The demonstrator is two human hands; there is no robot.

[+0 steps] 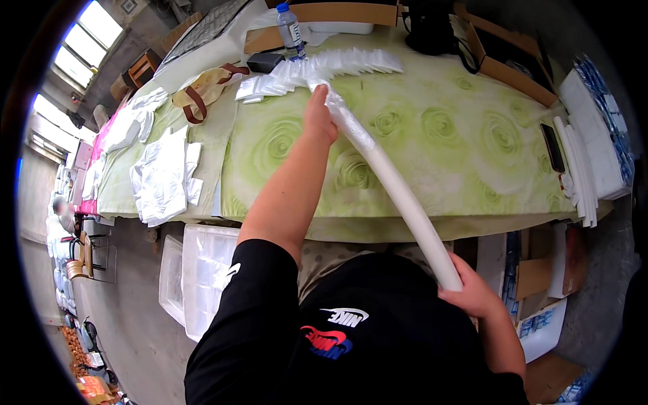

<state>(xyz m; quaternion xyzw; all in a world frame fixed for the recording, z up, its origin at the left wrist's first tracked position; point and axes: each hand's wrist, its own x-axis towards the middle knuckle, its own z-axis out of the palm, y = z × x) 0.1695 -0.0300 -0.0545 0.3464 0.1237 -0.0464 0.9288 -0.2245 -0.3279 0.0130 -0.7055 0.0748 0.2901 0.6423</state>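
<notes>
While the person looks down over their own black-sleeved arms, a long white tube (408,199) slants across the view, running from the far middle of the surface (432,128) back over its near edge to the person's right side. The right grip (472,290) is closed around the tube's near end, beside the person's torso, with the thumb laid over it. The left grip (318,118), arm stretched forward, touches the far end, where crinkled clear plastic (349,127) covers the tube; its fingers are partly hidden, so how tightly it is closed cannot be told. Just beyond that end, a row of clear packets (358,62) fans out, overlapping, near a blue-capped bottle (291,34) and a small dark box (264,63). Farther left lie a beige bag (209,86) with brown straps and a pile of white plastic bags (162,177). At the right edge, a dark phone (552,147) rests beside several slim white rolls (579,172). Pale green rose-patterned cloth covers the surface.
</notes>
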